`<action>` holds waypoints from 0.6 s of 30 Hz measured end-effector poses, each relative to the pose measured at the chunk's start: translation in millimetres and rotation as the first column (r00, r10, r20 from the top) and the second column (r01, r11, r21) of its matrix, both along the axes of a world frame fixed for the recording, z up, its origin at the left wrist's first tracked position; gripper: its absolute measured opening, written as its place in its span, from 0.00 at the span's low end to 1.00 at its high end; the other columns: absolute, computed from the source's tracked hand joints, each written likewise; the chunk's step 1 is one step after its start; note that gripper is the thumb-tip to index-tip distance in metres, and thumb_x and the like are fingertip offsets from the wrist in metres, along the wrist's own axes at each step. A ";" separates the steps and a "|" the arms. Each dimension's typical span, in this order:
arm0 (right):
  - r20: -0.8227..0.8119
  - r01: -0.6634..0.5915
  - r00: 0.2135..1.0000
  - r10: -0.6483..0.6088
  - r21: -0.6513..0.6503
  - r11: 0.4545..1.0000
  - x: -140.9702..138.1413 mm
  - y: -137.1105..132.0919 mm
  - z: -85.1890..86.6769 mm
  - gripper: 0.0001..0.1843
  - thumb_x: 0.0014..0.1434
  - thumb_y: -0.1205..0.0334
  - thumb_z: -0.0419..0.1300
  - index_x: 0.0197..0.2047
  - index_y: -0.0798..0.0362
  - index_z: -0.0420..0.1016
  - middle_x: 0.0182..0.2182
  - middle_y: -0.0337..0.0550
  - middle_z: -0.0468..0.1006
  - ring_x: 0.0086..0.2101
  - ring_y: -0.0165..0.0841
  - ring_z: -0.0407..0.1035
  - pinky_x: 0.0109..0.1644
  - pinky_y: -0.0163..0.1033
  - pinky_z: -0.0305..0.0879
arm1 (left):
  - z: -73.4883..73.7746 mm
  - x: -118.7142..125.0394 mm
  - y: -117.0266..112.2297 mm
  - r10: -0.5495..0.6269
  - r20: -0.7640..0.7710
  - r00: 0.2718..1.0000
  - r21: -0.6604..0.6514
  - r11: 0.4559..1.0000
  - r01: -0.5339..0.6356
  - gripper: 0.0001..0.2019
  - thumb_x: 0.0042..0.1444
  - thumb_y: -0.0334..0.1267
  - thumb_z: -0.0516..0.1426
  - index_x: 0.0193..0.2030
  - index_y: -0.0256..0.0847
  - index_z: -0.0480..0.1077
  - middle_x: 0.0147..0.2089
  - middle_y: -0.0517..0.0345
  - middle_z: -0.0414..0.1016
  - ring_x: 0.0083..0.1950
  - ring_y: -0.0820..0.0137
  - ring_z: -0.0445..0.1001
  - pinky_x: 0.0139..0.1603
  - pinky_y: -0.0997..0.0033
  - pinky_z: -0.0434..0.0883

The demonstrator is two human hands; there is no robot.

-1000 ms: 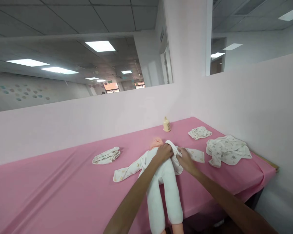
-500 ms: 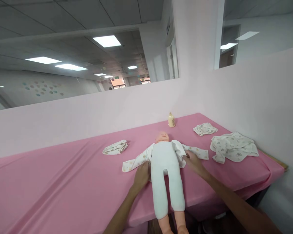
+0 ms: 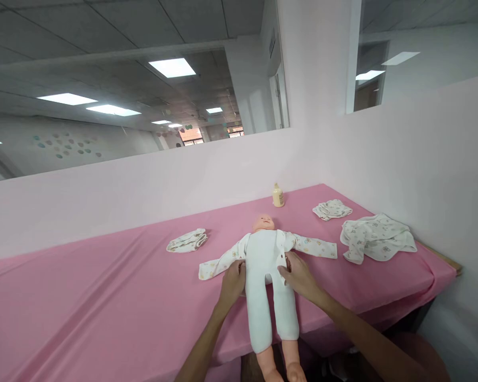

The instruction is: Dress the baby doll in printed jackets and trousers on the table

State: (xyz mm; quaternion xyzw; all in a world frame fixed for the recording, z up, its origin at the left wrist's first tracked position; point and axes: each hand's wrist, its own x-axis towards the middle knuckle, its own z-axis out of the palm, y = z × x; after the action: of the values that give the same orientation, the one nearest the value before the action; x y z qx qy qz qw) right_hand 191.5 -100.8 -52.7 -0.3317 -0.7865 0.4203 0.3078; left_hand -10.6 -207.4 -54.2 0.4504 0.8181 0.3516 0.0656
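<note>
At five o'clock from the doll's head point(image 3: 264, 222), the right hand point(image 3: 298, 274) sensibly pinched the likely soft, light shirt point(image 3: 281, 252) by its edge; the left hand's point(image 3: 232, 282) grip was unclear.

Is a worktop point(image 3: 115, 302), covered by a pink cloth point(image 3: 43, 270) creased toward eight o'clock, with a wooden edge point(image 3: 453, 263) at three. Carries a doll point(image 3: 262, 252) on its back, with feet point(image 3: 295, 372) past the near side at six. Bears a patterned shirt point(image 3: 225, 260) partly beneath it, with sleeves point(image 3: 315, 247) toward eight and three. Holds, around the doll, an upright bottle point(image 3: 278, 197) near twelve, a folded cloth point(image 3: 187, 241) toward ten, a folded bundle point(image 3: 332, 210) at two, a crumpled garment point(image 3: 382, 237) farther at three.
</note>
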 end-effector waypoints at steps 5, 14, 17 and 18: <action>-0.027 0.023 0.999 -0.021 0.071 0.997 3.6 -7.1 -1.0 0.06 0.54 0.63 0.52 0.28 0.50 0.56 0.27 0.37 0.63 0.28 0.31 0.61 0.30 0.35 0.56 | -3.4 -11.9 17.5 0.033 0.068 0.997 -0.068 0.997 -0.029 0.12 0.61 0.44 0.47 0.34 0.40 0.64 0.39 0.49 0.75 0.42 0.59 0.73 0.43 0.62 0.68; -0.085 0.009 0.996 -0.005 0.049 0.999 6.1 -9.1 -4.7 0.10 0.54 0.65 0.49 0.25 0.49 0.51 0.23 0.34 0.59 0.26 0.30 0.59 0.29 0.34 0.50 | -10.2 -7.4 4.2 0.032 -0.141 0.990 -0.029 0.999 -0.036 0.08 0.58 0.36 0.46 0.29 0.43 0.59 0.35 0.53 0.70 0.41 0.62 0.70 0.43 0.64 0.66; -0.127 -0.014 0.992 0.013 -0.004 1.000 7.8 -4.6 -1.6 0.10 0.55 0.65 0.49 0.25 0.50 0.51 0.22 0.33 0.58 0.23 0.28 0.60 0.27 0.34 0.50 | 6.7 -18.4 -1.8 0.168 0.035 0.985 0.049 0.984 -0.170 0.10 0.57 0.40 0.47 0.25 0.43 0.56 0.26 0.59 0.64 0.32 0.66 0.67 0.35 0.67 0.64; -0.139 0.000 0.990 -0.004 -0.027 1.000 6.9 -2.8 1.1 0.08 0.55 0.66 0.49 0.25 0.50 0.54 0.22 0.33 0.60 0.23 0.29 0.61 0.27 0.34 0.51 | 15.4 -20.4 -3.2 0.188 0.127 0.974 0.091 0.976 -0.200 0.10 0.56 0.41 0.48 0.26 0.42 0.58 0.26 0.60 0.64 0.31 0.68 0.66 0.33 0.69 0.64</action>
State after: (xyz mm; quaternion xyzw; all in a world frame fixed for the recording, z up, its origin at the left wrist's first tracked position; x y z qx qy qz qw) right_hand 198.4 -103.6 -51.6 -0.3065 -0.7570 0.4526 0.3580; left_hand -31.0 -210.6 -38.8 0.3496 0.8336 0.4240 0.0559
